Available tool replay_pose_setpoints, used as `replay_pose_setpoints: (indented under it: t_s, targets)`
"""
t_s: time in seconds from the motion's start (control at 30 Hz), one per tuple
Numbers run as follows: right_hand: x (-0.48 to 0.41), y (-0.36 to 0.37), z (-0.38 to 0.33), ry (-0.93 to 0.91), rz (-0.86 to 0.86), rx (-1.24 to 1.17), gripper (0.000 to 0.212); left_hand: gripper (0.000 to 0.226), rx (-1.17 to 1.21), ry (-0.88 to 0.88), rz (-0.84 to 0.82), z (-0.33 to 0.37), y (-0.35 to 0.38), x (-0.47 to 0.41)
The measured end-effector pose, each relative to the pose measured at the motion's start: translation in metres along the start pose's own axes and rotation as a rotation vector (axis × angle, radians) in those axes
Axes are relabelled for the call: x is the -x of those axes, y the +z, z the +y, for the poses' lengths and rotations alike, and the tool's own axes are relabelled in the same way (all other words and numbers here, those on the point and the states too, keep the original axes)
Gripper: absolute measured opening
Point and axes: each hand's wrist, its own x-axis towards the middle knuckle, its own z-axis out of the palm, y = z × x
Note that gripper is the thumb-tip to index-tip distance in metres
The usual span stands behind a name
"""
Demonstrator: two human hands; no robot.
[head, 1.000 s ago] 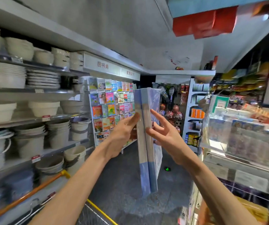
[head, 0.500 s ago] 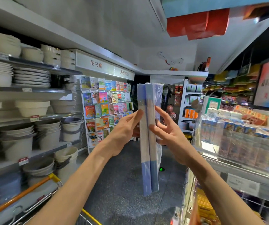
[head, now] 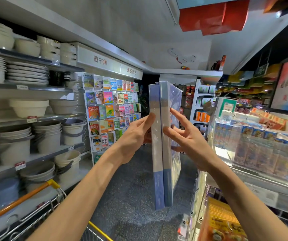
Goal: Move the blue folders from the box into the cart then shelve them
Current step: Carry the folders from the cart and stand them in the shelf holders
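Both blue folders stand upright in mid-air in front of me, spines toward me, side by side and touching, each wrapped in clear film. They are above the aisle floor, up and to the right of the cart at lower left.

Left hand: the thumb lies flat on the left folder's spine. The other fingers curl round to the far side and are mostly hidden, gripping the pair.

Right hand: the fingers are straight and spread. The thumb tip presses the right folder's spine and the index finger lies on its cover.

Readable text: the sign over the book rack reads "图书角". The adjoining panel reads "免费阅览". One book on the rack reads "作文大全".

The shelves on the left carry pale bowls, plates and buckets.
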Motion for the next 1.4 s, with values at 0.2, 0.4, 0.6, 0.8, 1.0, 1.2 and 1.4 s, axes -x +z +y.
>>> replay_pose_setpoints:
  t_s: [0.2,0.4,0.6,0.8,1.0,1.2,1.4]
  targets:
    - [0.002,-0.002,-0.001,0.002,-0.014,-0.008,0.060,0.046,-0.015,0.015,-0.035,0.003,-0.002,0.000]
    - [0.004,-0.001,-0.004,-0.009,-0.035,-0.054,0.063,0.040,-0.040,0.028,-0.052,0.007,-0.002,0.006]
    - [0.007,-0.003,-0.006,-0.039,-0.046,-0.053,0.066,0.041,-0.042,0.029,-0.060,0.009,0.000,0.008]
    - [0.012,-0.006,-0.012,-0.071,-0.038,-0.031,0.078,0.041,-0.021,0.051,-0.061,0.020,0.013,0.010]
    - [0.012,-0.020,-0.031,-0.149,-0.005,-0.007,0.081,0.044,0.073,0.142,-0.058,0.037,0.036,0.000]
    - [0.009,-0.044,-0.065,-0.208,0.328,0.106,0.060,0.049,0.129,0.186,-0.055,0.061,0.062,-0.026]
    - [0.017,-0.105,-0.089,-0.149,0.624,0.044,0.037,0.036,0.117,0.195,-0.192,0.091,0.105,-0.073]
